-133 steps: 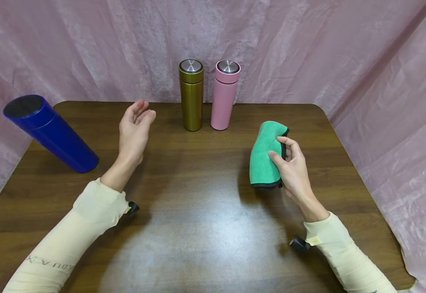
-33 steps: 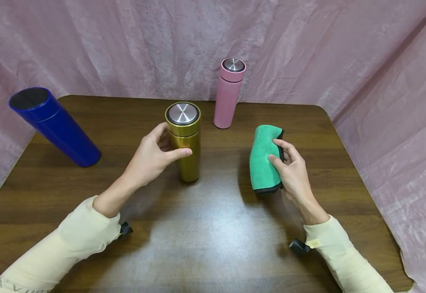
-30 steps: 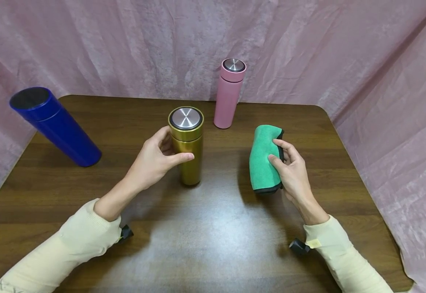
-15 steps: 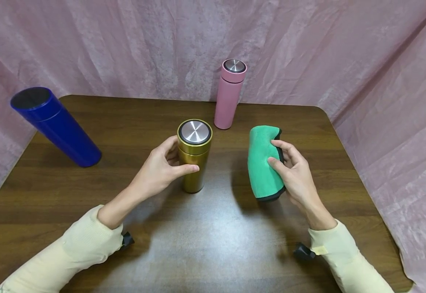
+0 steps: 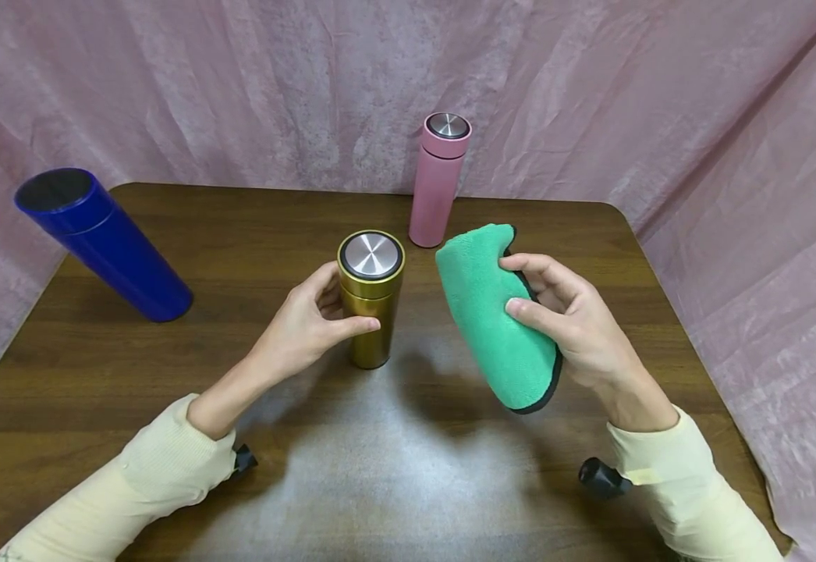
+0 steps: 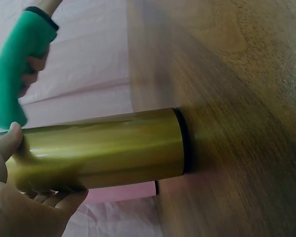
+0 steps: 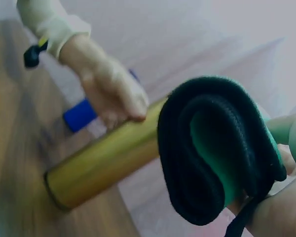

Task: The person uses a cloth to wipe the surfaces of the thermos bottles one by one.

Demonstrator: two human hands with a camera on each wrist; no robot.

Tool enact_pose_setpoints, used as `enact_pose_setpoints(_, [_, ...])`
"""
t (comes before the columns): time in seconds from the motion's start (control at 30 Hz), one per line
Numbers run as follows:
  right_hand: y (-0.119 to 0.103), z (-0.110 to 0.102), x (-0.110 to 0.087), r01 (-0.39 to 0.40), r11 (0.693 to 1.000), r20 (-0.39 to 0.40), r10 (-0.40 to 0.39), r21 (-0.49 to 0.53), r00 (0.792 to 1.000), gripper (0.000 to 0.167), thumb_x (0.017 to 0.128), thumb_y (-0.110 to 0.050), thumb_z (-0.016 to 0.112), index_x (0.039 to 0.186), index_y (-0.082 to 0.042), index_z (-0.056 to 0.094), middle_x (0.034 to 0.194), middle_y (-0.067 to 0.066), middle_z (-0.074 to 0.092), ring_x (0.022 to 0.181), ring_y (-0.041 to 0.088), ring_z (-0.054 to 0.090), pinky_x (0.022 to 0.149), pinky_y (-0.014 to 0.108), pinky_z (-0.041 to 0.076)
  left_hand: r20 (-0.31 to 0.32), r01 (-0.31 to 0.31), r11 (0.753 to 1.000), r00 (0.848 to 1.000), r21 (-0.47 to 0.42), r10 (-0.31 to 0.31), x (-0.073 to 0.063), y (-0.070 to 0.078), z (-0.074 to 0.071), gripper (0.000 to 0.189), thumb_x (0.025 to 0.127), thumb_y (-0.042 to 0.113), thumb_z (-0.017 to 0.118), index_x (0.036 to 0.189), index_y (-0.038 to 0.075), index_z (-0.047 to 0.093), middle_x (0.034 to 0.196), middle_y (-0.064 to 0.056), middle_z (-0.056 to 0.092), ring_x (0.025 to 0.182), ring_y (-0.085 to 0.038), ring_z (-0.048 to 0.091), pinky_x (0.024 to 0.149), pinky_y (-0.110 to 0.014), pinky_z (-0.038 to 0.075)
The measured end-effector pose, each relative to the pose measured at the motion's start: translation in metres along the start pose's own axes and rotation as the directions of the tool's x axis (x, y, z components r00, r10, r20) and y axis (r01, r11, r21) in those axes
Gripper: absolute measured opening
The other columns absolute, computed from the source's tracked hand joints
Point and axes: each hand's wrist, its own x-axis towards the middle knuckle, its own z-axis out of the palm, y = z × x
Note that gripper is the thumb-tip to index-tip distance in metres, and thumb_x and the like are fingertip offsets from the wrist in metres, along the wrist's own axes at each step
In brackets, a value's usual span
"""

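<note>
My left hand grips a gold thermos bottle round its upper body, thumb in front and fingers behind. The bottle stands upright near the table's middle, its silver lid facing up; its dark base is at the wood in the left wrist view. To the right, my right hand pinches a folded green cloth with black edging, thumb on the near face. The cloth is raised above the table, tilted with its top toward the gold bottle. The right wrist view shows its rolled layers end-on.
A pink thermos bottle stands at the back of the wooden table, behind the gold one. At the left stands a blue thermos bottle with a dark top. Pink curtains hang along the back and sides.
The left hand has taken hold of the gold bottle and brought it from the back toward the middle. The right hand has lifted the cloth and moved it left, tilting it toward the bottle.
</note>
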Motion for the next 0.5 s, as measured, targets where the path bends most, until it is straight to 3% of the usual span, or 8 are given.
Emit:
enact_pose_setpoints(0.13, [-0.012, 0.013, 0.009, 0.012, 0.999, 0.117, -0.018, 0.050, 0.993, 0.043, 0.099, 0.011, 0.054, 0.132, -0.015, 0.063, 0.128, 0.012, 0.058, 0.101, 0.023, 0.064, 0.078, 0.031, 0.060, 0.007, 0.001, 1.000, 1.000, -0.010, -0.001, -0.001, 0.000, 0.000, 0.072, 0.082, 0.003, 0.087, 0.144, 0.001, 0.050, 0.133, -0.015, 0.064, 0.125, -0.029, 0.061, 0.110, -0.042, 0.047])
enact_pose_setpoints(0.27, [-0.019, 0.028, 0.022, -0.005, 0.997, 0.185, -0.010, 0.079, 0.983, 0.043, 0.098, 0.009, 0.054, 0.131, -0.017, 0.063, 0.125, 0.012, 0.061, 0.098, 0.023, 0.066, 0.078, 0.033, 0.061, 0.022, -0.006, 1.000, 1.000, -0.013, 0.006, -0.002, -0.002, -0.001, 0.072, 0.084, 0.004, 0.087, 0.145, 0.002, 0.049, 0.134, -0.013, 0.063, 0.126, -0.027, 0.061, 0.111, -0.040, 0.046])
enact_pose_setpoints(0.5, [-0.030, 0.050, 0.051, -0.005, 0.991, 0.172, 0.028, -0.132, 0.985, 0.040, 0.097, -0.002, 0.066, 0.136, -0.009, 0.063, 0.124, 0.013, 0.066, 0.106, 0.027, 0.064, 0.083, 0.034, 0.059, 0.042, 0.005, 0.999, 0.999, -0.043, -0.003, -0.003, -0.002, -0.003, 0.067, 0.084, 0.003, 0.086, 0.142, 0.003, 0.051, 0.131, -0.011, 0.063, 0.122, -0.024, 0.063, 0.107, -0.037, 0.049])
